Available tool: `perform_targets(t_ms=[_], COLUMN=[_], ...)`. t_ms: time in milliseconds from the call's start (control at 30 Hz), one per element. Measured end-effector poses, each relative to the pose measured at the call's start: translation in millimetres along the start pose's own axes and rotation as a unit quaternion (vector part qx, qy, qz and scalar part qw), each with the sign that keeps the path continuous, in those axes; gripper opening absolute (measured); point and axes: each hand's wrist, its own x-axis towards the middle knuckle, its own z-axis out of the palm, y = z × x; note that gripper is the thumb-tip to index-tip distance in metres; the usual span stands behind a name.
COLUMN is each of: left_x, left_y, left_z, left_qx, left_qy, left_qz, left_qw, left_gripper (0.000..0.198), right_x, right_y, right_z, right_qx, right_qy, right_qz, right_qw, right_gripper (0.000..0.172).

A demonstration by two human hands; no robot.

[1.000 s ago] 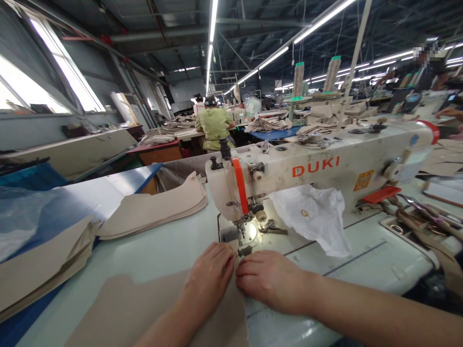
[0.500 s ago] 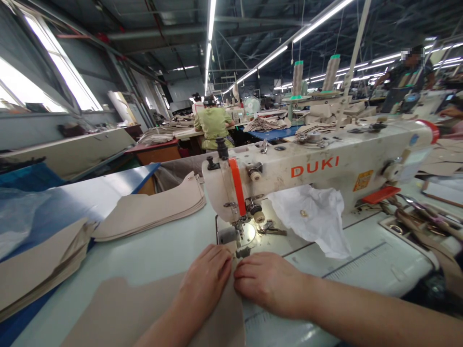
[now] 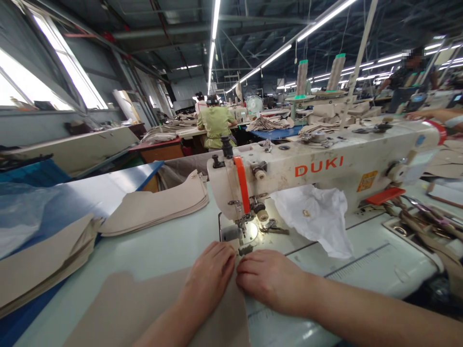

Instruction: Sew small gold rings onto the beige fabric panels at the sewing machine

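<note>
A flat beige fabric panel (image 3: pixel 155 303) lies on the pale table in front of the sewing machine (image 3: pixel 318 161). My left hand (image 3: pixel 213 270) rests on the panel, its curled fingers closed at the upper right corner. Close beside it, my right hand (image 3: pixel 267 279) has its fingers pressed together on the panel's right edge. Both sets of fingertips sit just in front of the presser foot (image 3: pixel 241 230) and the metal needle plate (image 3: pixel 250 232). Where the fingertips meet the fabric is partly hidden.
Stacked beige panels (image 3: pixel 159 202) lie left of the machine, with another stack (image 3: pixel 43 265) at the far left. A white cloth (image 3: pixel 314 212) lies under the machine arm. Straps with metal rings (image 3: pixel 427 231) fill a tray at right. Co-workers sit and stand beyond.
My hands stay almost in place at the panel's edge. The whole view has shifted slightly. At the far right, another person's arm now reaches in behind the machine's end.
</note>
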Motion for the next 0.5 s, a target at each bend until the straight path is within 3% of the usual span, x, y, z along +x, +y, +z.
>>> perform_targets(t_ms=[200,500], left_x=[-2.0,-6.9], left_y=[2.5,2.9], left_z=[-2.5,-3.6], left_qx=[-0.012,-0.036], left_qy=[-0.02,-0.01], left_qz=[-0.021,-0.027], left_qw=[0.999,0.999], left_gripper=[0.016,0.016], right_x=[7.7,8.3], right_y=[-4.8,-3.8], right_z=[-0.7,2.2], right_qx=[-0.062,-0.072], right_qy=[0.007,-0.003], right_qz=[0.03,0.038], right_qw=[0.998,0.997], right_gripper=[0.013,0.012])
